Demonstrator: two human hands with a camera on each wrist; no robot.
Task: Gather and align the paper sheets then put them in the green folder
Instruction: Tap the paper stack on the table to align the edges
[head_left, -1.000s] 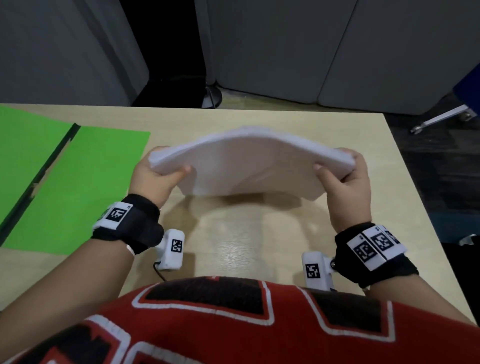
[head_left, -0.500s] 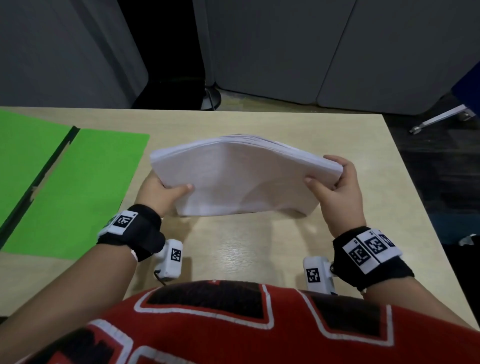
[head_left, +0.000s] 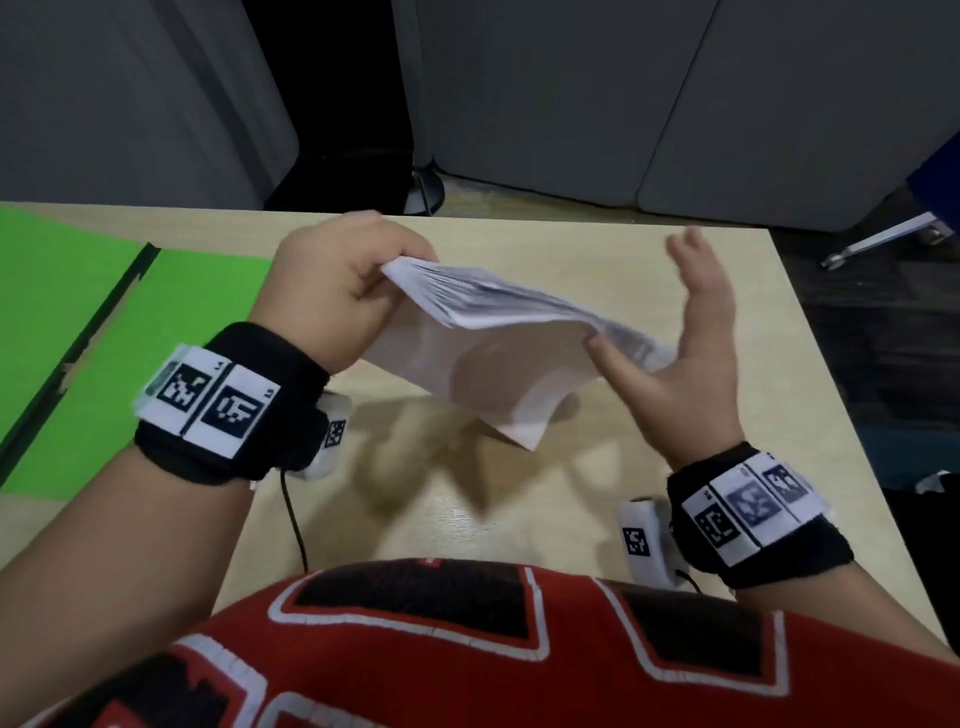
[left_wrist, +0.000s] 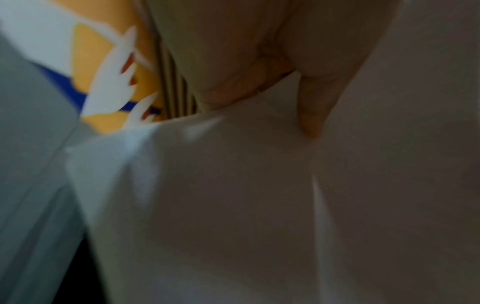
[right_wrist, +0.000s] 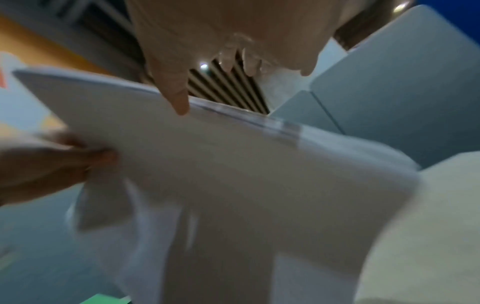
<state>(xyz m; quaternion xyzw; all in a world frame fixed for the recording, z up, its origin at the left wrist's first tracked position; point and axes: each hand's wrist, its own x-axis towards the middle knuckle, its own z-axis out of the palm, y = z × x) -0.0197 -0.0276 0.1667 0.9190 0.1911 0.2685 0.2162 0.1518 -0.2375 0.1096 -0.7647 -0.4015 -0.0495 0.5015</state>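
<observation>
A light wooden table (head_left: 519, 509) fills the lower part of the head view, and its surface shines a little under the room light. Behind its far edge stand grey partition panels (head_left: 675, 93), with a dark gap (head_left: 332, 93) between two of them. At the foot of this gap a round metal base (head_left: 428, 195) sits on the floor. To the right of the table the floor (head_left: 872, 332) is dark, and a metal leg with a small caster (head_left: 883, 241) lies across it. In the right wrist view a slatted ceiling (right_wrist: 228, 90) is seen, with one small bright lamp (right_wrist: 203, 66).
</observation>
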